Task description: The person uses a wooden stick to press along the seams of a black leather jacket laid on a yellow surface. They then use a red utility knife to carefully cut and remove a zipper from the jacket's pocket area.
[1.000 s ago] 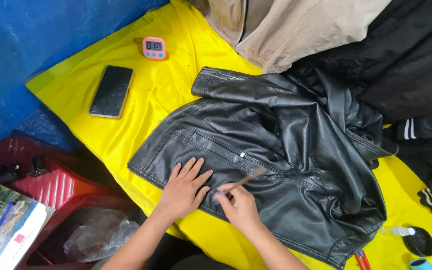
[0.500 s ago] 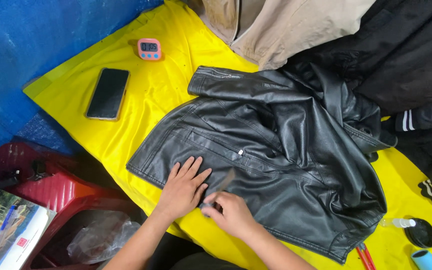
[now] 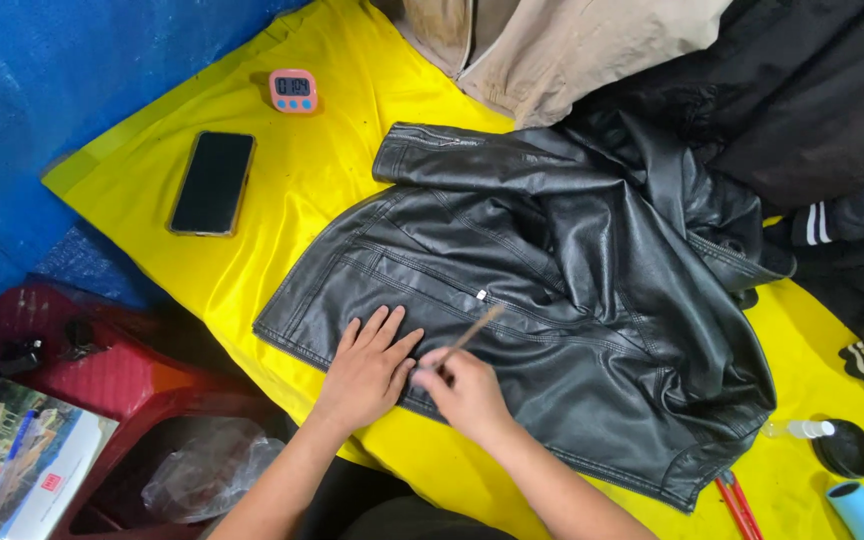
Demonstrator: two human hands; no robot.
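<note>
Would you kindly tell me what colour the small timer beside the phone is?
The timer is pink with blue buttons, lying on the yellow cloth; the head view shows it best.

Bright, even, diffuse light from overhead. Soft sheen on black leather jacket (image 3: 572,330), no harsh glare. Faint shadows under left hand (image 3: 367,370) and right hand (image 3: 467,390). Saturated yellow cloth (image 3: 302,190), slightly blown near top. Motion blur on thin stick (image 3: 472,335) in right hand's fingers. Dim, murky around red stool (image 3: 102,375) lower left. Mild wide-angle stretch at corners. Centre sharp.
</note>
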